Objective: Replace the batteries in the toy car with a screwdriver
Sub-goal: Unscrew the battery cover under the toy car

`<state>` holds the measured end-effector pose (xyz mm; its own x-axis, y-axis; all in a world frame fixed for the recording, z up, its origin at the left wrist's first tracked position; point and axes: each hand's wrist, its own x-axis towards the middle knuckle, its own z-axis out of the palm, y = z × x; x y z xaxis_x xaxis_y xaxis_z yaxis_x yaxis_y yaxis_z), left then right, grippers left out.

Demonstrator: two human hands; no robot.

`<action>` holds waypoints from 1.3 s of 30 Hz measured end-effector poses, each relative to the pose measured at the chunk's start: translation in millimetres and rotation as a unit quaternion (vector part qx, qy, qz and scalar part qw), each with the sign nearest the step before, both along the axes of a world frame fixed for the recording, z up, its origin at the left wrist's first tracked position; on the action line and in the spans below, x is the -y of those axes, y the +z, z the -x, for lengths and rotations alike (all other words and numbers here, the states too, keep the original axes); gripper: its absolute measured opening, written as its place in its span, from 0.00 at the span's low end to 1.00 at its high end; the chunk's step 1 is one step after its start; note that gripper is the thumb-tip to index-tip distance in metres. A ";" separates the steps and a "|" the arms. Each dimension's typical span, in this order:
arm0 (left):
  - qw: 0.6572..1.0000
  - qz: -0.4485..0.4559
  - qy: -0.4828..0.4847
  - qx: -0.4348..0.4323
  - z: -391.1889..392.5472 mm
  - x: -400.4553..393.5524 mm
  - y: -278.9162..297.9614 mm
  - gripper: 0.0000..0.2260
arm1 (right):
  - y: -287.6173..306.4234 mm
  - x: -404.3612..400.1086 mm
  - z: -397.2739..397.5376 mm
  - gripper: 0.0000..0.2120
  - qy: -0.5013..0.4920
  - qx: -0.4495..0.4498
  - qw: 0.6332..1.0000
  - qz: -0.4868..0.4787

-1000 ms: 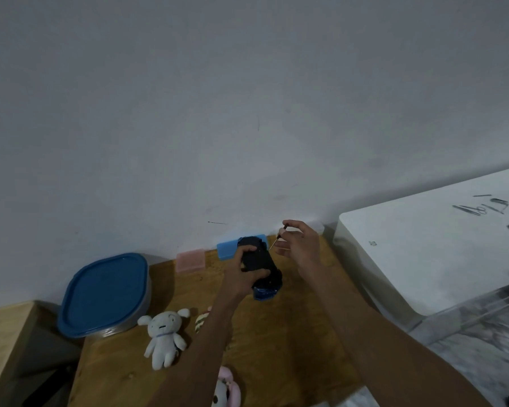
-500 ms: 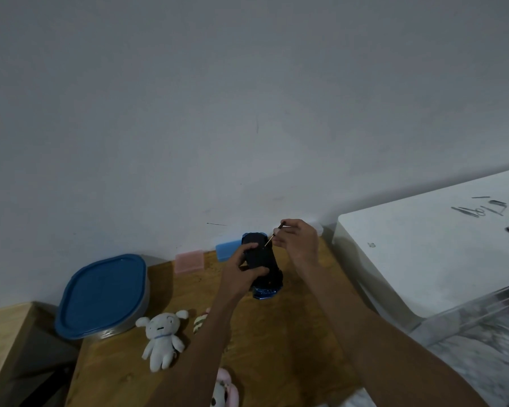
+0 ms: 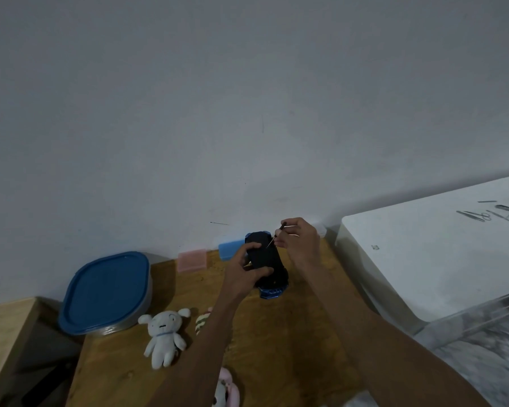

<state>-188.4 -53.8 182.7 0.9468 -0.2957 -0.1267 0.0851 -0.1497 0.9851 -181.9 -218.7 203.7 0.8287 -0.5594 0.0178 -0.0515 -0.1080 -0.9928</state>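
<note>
Centre frame, above the wooden tabletop (image 3: 291,342): left hand (image 3: 244,273) grips the upturned toy car (image 3: 266,259), dark underside showing. Right hand (image 3: 299,240) pinches a thin screwdriver (image 3: 276,235), tip now down on the car's underside, closer than a second ago. Car otherwise unmoved.

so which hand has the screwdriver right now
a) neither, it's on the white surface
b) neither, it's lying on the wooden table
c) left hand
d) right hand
d: the right hand pinches the thin screwdriver with its tip angled down at the dark underside of the toy car, while the left hand grips the car, which stands on end on the wooden table.
</note>
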 end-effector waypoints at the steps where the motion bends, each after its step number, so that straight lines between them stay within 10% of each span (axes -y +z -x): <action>1: 1.000 0.001 0.001 -0.001 0.4 -0.1 -0.2 0.25 | 0.0 -0.4 0.0 0.08 0.001 -0.001 1.000 0.001; 24: 1.000 -0.026 0.002 -0.001 4.9 -1.7 5.8 0.24 | 6.1 -11.2 10.4 0.10 0.090 0.054 0.962 0.253; 39: 1.000 -0.014 0.006 -0.015 6.7 3.4 12.8 0.23 | 12.8 -4.7 12.6 0.06 0.049 0.106 0.966 0.230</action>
